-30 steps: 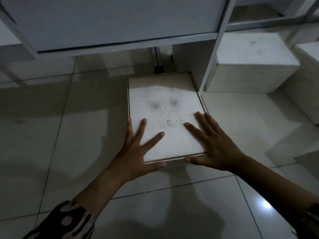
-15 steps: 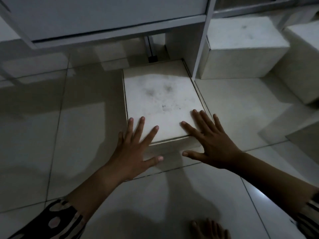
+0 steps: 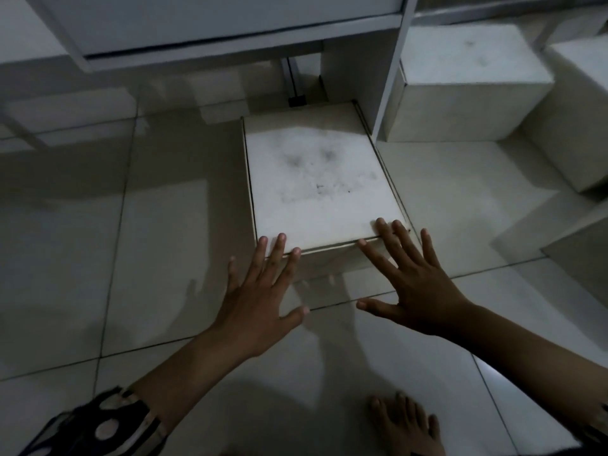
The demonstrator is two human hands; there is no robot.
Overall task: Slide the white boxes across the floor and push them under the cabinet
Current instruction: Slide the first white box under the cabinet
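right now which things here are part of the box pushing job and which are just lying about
Job: flat white box, cabinet, left hand, right hand, two taller white boxes.
Lying about: black-footed metal leg, bare foot.

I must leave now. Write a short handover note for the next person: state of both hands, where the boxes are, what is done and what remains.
Left hand: open, fingers straight, tips at the near edge of the flat box.
Right hand: open, fingertips on the same edge, near its right corner.
Flat box: on the floor, far end just under the cabinet, most of it out in front.
Two bigger boxes sit on the floor to the right.
Done: flat box partly in.
Left: push it fully under; whether the other boxes are in place cannot be told.
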